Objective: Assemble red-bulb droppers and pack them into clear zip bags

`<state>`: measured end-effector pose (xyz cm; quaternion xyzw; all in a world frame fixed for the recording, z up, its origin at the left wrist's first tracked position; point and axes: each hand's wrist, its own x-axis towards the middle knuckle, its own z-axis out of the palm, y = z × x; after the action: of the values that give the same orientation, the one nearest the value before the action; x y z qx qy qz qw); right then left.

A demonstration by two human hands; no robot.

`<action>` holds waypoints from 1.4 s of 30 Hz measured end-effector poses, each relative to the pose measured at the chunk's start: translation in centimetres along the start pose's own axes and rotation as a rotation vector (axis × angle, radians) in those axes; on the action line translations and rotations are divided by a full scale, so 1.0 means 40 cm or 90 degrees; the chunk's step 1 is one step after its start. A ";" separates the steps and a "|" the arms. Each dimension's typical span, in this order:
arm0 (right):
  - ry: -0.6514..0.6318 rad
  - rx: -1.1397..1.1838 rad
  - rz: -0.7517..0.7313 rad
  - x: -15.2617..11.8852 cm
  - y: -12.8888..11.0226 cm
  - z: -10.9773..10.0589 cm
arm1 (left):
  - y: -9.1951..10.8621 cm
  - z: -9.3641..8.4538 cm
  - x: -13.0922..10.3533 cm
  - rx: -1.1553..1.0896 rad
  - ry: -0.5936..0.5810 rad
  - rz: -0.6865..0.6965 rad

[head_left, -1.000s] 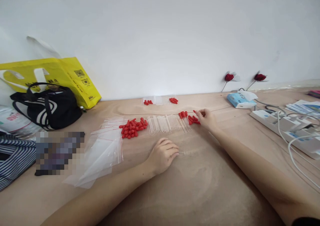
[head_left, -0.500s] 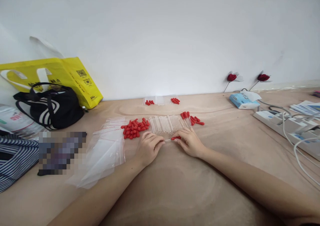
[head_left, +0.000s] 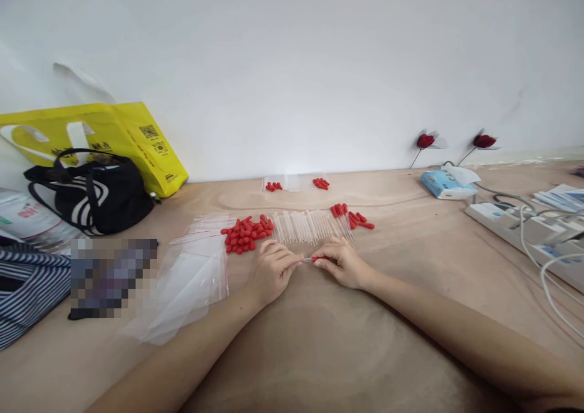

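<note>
We are stretching both bare forearms inward over the wood-toned, swirl-grained counter [head_left: 310, 352], the wrists low and the hands facing each other. Our left hand [head_left: 274, 270] is curling its fingers and pinching a thin, clear tube [head_left: 308, 260] between thumb and fingertips, while our right hand [head_left: 342, 262] is closing its fingertips on a smooth, matte red bulb [head_left: 318, 258]. We are holding tube and bulb end to end between the hands, their tips meeting just above the counter. To the left, thin, glossy plastic bags [head_left: 187, 291] are lying in an overlapping spread. Just beyond our hands, slender translucent tubes [head_left: 303, 226] are lying side by side in a row, with a heap of rounded red bulbs [head_left: 241, 236] at its left end and a smaller cluster [head_left: 342, 210] at its right. Farther off, clear packets [head_left: 294, 183] holding red pieces are lying flat near the pale wall [head_left: 292, 78].
</note>
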<state>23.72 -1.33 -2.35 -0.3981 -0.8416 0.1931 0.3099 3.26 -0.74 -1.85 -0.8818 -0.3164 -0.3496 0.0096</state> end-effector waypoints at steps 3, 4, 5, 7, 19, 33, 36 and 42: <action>0.018 0.017 0.010 0.001 -0.001 0.004 | 0.001 0.003 0.004 -0.012 0.009 0.017; 0.024 0.020 0.009 0.001 -0.002 0.005 | 0.001 0.004 0.005 -0.016 0.010 0.023; 0.028 0.021 0.006 0.001 -0.003 0.005 | 0.001 0.005 0.006 -0.019 0.010 0.029; 0.033 0.019 -0.001 0.000 -0.006 0.004 | 0.002 0.006 0.007 -0.020 0.005 0.044; 0.051 -0.086 -0.063 -0.001 -0.024 0.012 | 0.008 0.006 0.002 0.025 -0.003 0.087; 0.089 -0.053 -0.023 0.007 -0.020 0.021 | 0.020 -0.001 0.009 0.044 0.023 0.026; 0.122 -0.050 -0.011 0.004 -0.007 0.014 | 0.015 -0.006 0.006 0.050 0.024 -0.006; 0.100 -0.081 -0.034 0.001 -0.009 0.006 | 0.015 -0.010 0.002 0.043 0.038 -0.006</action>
<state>23.37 -1.53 -2.31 -0.4079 -0.8358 0.0993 0.3539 3.39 -1.28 -1.40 -0.8687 -0.3318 -0.3648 0.0469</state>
